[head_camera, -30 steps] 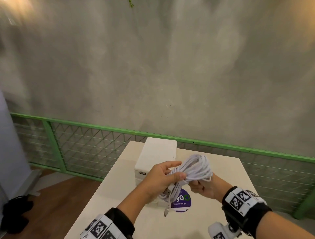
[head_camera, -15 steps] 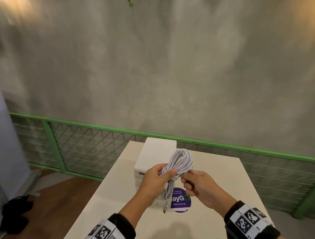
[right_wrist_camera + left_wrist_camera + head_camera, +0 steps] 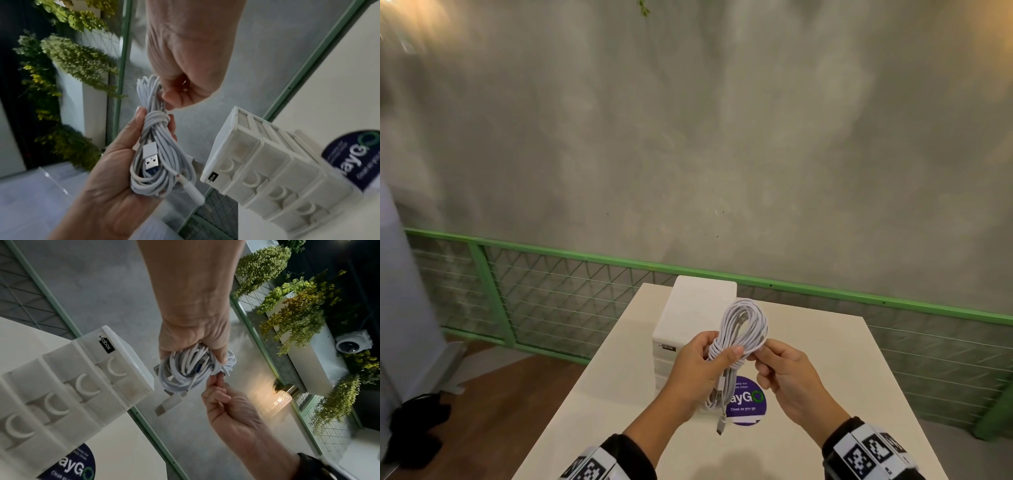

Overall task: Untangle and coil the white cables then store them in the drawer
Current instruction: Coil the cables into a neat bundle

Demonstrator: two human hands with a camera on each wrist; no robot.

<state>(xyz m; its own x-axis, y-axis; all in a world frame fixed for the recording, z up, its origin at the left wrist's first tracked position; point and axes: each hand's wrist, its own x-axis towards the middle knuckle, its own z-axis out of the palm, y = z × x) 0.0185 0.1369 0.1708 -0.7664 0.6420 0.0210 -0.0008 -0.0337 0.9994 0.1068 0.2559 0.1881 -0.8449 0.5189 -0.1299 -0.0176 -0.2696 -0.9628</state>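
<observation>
- White coiled cable bundle [image 3: 743, 329] sits at lower centre of the head view, held in the air above the surface [image 3: 825, 342], in front of the white drawer unit [image 3: 698, 308].
- Left hand [image 3: 698, 370] is curled round the bundle's wrapped waist, thumb across the turns.
- Right hand [image 3: 787, 373] pinches the loops at the bundle's right edge with thumb and forefinger, its other fingers curled.
- Head view alone shows one plug hanging below the bundle over the purple round sticker [image 3: 748, 404].
- Right wrist view alone shows a USB-A plug [image 3: 151, 158] lying against the coil in the left palm, at frame centre.
- Left wrist view shows the drawer fronts with crescent handles [image 3: 82, 384], all closed, at left of frame.
- Green railing [image 3: 585, 257] crosses the middle of the head view behind the surface.
</observation>
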